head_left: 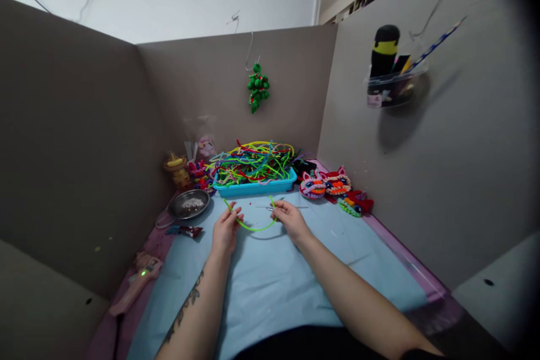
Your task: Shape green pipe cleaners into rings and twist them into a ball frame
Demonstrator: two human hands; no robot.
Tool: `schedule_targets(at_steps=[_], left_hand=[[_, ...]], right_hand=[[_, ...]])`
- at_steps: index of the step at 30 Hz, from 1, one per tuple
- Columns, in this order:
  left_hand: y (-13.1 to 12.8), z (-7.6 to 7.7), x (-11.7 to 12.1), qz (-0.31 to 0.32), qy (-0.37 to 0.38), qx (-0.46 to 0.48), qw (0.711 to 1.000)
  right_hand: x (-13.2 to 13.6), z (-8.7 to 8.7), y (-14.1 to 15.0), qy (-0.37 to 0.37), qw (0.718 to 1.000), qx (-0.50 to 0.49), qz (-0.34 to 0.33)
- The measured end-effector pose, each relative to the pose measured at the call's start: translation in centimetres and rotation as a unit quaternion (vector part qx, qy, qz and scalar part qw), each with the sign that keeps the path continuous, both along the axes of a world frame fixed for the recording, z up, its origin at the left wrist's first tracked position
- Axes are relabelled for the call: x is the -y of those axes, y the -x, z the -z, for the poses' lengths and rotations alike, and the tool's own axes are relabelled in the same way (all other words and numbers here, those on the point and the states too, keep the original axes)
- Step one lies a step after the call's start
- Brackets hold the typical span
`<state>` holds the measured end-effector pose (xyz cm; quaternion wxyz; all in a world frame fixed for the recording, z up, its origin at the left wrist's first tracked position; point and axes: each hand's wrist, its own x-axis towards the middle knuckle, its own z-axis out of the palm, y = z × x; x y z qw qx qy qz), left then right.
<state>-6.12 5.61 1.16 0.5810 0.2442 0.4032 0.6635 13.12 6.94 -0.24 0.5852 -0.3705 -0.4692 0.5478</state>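
My left hand (226,228) and my right hand (287,218) both pinch one light green pipe cleaner (255,228), which sags in a curve between them above the pale blue mat (270,281). Its two ends stick up past my fingers. Just beyond my hands stands a blue tray (254,184) heaped with coloured pipe cleaners. A thin metal tool (270,208) lies on the mat near my right fingers.
A metal dish (189,204) with small bits sits at the left, a pink device (137,281) with a green light nearer me. Finished pipe-cleaner faces (333,184) lie at the right. A green ornament (258,87) hangs on the cardboard back wall; a clear holder (390,87) hangs on the right wall.
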Motion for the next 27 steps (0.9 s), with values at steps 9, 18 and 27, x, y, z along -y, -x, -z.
schedule_targets(at_steps=[9, 18, 27], left_hand=[[-1.1, -0.2, 0.9, 0.088, -0.024, -0.156, 0.983], [-1.9, 0.5, 1.1, 0.159, -0.067, -0.295, 0.94], [-2.0, 0.5, 1.4, 0.192, -0.082, -0.364, 0.908]], right_hand=[[0.8, -0.1, 0.5, -0.099, 0.981, 0.164, -0.003], [1.0, -0.1, 0.7, -0.106, 0.965, 0.22, -0.093], [0.9, 0.1, 0.5, -0.113, 0.957, 0.253, -0.079]])
